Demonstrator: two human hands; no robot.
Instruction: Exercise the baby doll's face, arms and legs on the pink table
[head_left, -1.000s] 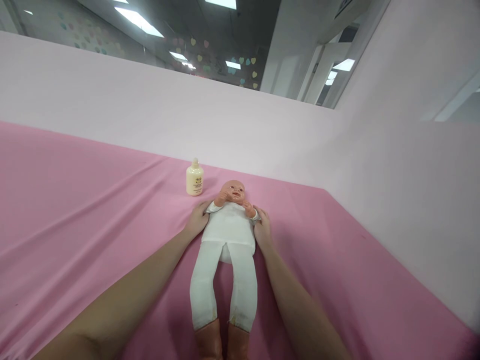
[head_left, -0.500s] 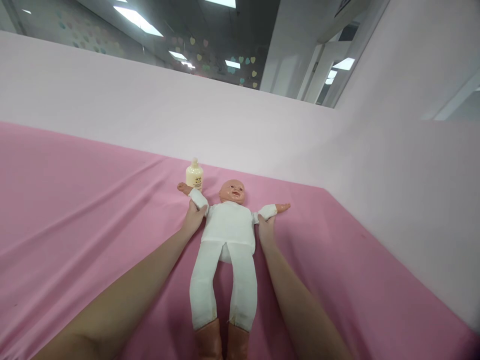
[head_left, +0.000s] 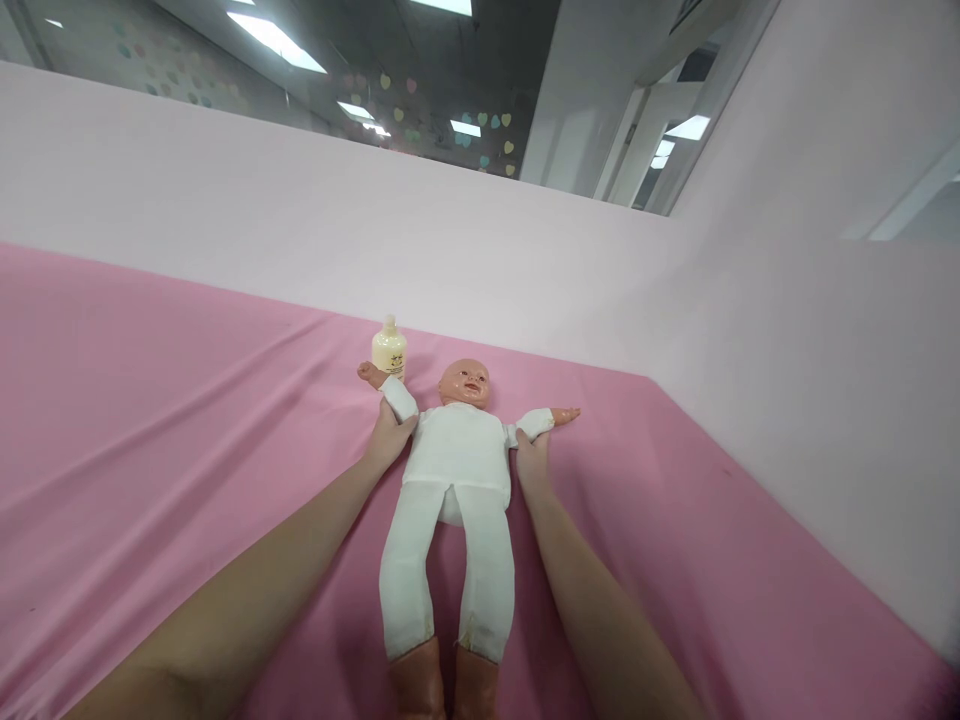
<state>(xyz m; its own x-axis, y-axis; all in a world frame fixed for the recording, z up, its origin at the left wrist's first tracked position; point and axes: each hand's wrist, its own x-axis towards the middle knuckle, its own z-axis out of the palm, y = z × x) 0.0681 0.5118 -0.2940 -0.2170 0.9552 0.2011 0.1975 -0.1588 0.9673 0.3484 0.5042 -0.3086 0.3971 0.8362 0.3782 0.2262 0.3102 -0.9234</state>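
A baby doll [head_left: 461,450] with a white cloth body lies on its back on a pink sheet [head_left: 180,390], head toward the wall and legs toward me. Its arms are spread to both sides. My left hand [head_left: 390,437] is closed around the doll's arm on the left, below the white sleeve. On the other side, my right hand [head_left: 532,460] grips the doll's right-hand-side arm from beneath. The fingers of both hands are partly hidden behind the arms. The doll's feet run off the bottom of the view.
A cream-coloured bottle [head_left: 389,352] stands behind the doll's left-side hand, close to the wall. A white wall [head_left: 450,240] borders the sheet at the back and right. Above it, a window [head_left: 420,80] shows ceiling lights and heart-shaped stickers.
My left hand and the doll's arm in it have shifted very slightly to the right. Everything else looks the same.
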